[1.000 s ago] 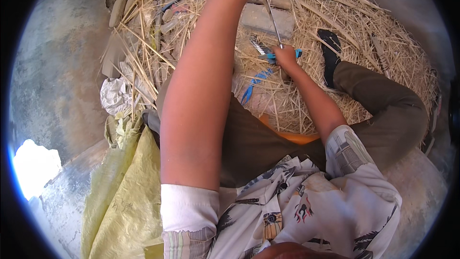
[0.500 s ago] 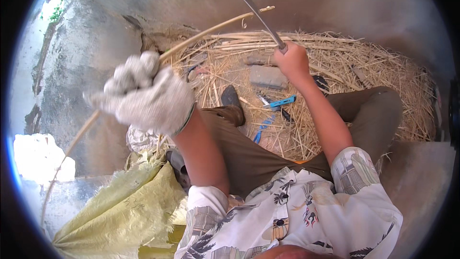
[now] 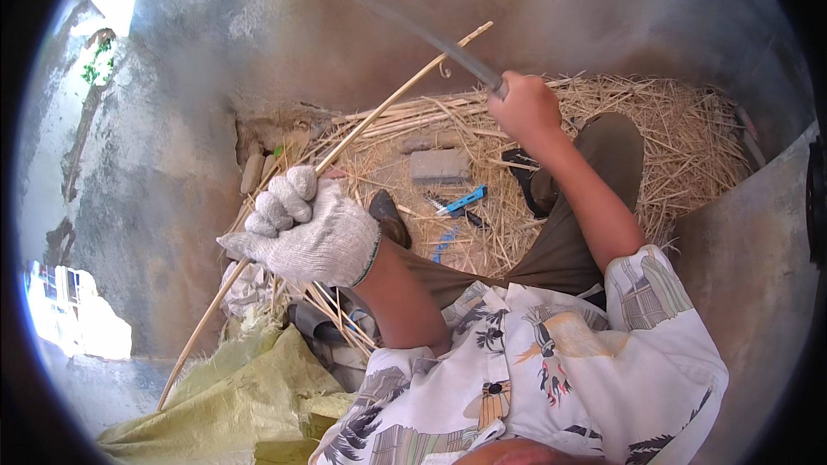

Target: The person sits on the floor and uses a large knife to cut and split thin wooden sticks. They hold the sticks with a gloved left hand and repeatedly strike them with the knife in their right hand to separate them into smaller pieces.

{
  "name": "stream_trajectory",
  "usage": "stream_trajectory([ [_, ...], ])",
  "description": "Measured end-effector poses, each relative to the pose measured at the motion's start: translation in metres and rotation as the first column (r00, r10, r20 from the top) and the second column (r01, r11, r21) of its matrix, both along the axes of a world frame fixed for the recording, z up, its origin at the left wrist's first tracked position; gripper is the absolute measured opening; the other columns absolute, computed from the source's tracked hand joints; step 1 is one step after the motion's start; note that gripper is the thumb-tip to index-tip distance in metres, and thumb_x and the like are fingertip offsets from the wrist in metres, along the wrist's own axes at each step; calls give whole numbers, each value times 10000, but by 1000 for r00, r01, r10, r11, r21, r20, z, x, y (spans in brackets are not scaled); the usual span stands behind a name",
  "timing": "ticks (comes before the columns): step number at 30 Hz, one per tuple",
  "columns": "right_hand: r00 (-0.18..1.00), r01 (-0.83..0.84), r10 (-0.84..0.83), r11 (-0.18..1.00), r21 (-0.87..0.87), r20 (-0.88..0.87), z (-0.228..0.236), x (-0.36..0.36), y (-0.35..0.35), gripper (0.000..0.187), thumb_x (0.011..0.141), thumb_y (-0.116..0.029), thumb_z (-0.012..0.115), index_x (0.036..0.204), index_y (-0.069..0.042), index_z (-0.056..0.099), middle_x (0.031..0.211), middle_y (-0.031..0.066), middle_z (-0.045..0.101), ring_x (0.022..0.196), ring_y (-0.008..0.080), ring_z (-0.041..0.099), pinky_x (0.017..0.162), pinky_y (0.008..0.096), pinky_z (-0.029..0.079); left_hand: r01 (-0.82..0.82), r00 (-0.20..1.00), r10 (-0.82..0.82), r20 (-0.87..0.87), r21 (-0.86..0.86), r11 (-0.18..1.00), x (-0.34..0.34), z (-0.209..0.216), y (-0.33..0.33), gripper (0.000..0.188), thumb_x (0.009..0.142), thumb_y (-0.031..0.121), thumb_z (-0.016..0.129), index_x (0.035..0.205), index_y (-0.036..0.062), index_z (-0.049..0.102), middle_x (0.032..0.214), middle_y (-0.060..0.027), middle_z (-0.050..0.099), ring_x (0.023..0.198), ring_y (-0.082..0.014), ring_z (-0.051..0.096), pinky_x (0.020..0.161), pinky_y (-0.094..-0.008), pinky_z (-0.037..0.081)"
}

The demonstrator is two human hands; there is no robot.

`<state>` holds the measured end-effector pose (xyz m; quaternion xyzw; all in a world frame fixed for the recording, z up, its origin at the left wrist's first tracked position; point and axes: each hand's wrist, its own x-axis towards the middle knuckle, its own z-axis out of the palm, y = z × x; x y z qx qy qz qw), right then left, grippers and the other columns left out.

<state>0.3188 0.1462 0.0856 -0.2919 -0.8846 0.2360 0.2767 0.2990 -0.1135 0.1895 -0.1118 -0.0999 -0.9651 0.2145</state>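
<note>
My left hand [image 3: 314, 228], in a whitish knitted glove, is closed around a long, thin cane stick [image 3: 388, 108]. The stick slants from the lower left up past the glove to its far tip, where a small curled shaving [image 3: 444, 71] hangs. My bare right hand [image 3: 525, 110] grips a long, narrow, slightly curved knife [image 3: 431, 39], its handle hidden in the fist. The blade points up and left, blurred toward its end, and crosses the stick near the far tip in this view. Whether the two touch I cannot tell.
Straw and split strips [image 3: 680, 142] cover the ground along the wall. Between my legs lie a grey brick [image 3: 441, 166], a blue-handled tool [image 3: 463, 200] and a blue strip [image 3: 444, 244]. A yellowish woven sack [image 3: 250, 379] is at lower left, beside thin sticks [image 3: 332, 310].
The blade has swung down toward the left and now lies flatter. My left hand and the stick have shifted right and down, the stick slanting more steeply. My right knee has moved inward.
</note>
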Motion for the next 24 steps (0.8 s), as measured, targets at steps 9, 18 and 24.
stream_trajectory([
  [9,970,130,-184,946,-296,-162,20,26,64,288,839,-313,636,829,-32,701,740,173,697,752,383,698,706,460,539,159,936,-125,-329,80,984,36,24,-66,649,1068,536,369,526,197,260,498,35,291,417,-114,233,438,-292,234],
  [18,918,-189,-132,684,-705,-374,-29,3,34,261,827,-214,628,647,-46,542,515,31,490,421,172,476,475,353,412,139,928,-122,-351,23,990,25,7,-55,653,1054,573,374,540,176,306,514,39,295,468,-120,244,478,-286,208],
  [24,660,-750,-340,-254,-610,-670,-23,19,41,422,853,-448,753,799,-49,627,489,-86,312,368,51,289,408,241,286,95,936,-133,-324,-130,987,11,-23,-15,685,1033,618,360,535,149,393,523,4,427,501,-137,428,514,-303,433],
])
